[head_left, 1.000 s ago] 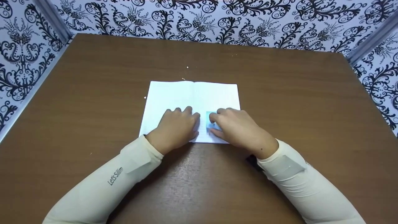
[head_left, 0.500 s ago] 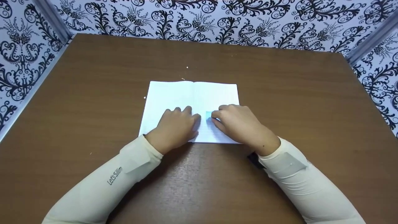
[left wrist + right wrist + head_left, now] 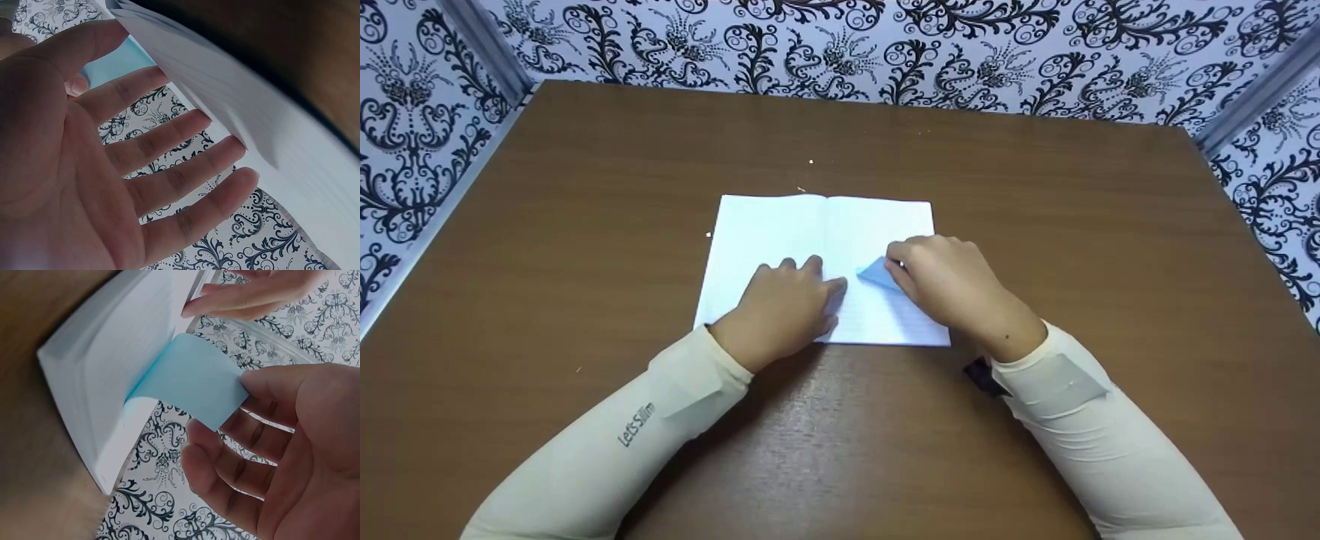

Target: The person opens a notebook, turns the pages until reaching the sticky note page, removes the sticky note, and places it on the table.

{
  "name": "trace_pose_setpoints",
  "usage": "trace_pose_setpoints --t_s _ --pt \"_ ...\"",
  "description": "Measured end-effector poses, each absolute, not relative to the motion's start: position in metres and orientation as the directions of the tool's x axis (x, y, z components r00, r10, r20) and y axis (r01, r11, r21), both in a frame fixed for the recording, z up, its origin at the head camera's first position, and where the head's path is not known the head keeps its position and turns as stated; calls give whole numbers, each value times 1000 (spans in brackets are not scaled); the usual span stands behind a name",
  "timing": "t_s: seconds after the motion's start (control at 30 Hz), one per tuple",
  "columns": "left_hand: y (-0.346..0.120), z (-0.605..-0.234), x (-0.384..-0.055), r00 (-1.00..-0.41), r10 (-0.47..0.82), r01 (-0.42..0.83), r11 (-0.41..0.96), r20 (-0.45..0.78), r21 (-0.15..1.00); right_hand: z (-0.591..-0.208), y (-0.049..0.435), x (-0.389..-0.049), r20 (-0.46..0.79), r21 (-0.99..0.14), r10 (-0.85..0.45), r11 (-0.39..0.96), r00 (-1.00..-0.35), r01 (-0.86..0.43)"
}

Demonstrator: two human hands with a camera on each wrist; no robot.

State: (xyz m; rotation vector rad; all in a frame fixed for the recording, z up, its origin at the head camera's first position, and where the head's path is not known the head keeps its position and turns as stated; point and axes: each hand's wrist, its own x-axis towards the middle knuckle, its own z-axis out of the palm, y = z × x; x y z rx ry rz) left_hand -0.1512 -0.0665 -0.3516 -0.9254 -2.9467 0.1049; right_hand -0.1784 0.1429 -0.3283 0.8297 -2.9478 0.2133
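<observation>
An open notebook (image 3: 772,225) with white lined pages lies on the brown table. My left hand (image 3: 780,311) spans its left page and the fold, fingers spread. In the left wrist view the straight fingertips (image 3: 242,147) press on the paper. My right hand (image 3: 949,285) is over the right page and pinches a corner of a light blue sticky note (image 3: 194,379) between thumb and forefinger. The note curls up from the page, with its far edge still against the paper. In the head view part of the note is hidden behind the right fingers.
The wooden table (image 3: 585,225) extends around the notebook on all sides. Small white scraps lie beyond and left of the notebook. Patterned black-and-white wall covering (image 3: 840,56) stands behind the table's far edge.
My right hand has taken hold of the sticky note's near part and moved up and to the right, lifting it off the page. My left hand has stayed in place.
</observation>
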Motion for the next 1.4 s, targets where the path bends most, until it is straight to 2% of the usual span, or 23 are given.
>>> trace_pose_setpoints --t_s 0.57,0.93,1.4 --pt "-69 -352 -149 -810 583 581 812 56 -59 -325 159 -193 152 -165 -395 894 -906 -417" --pt "-68 -350 -148 -802 591 590 806 82 -33 -321 167 -196 171 -245 -316 904 -933 -351" --pt "-68 -350 -148 -798 597 594 802 80 -59 -318 176 -200 191 -302 -223 913 -956 -274"
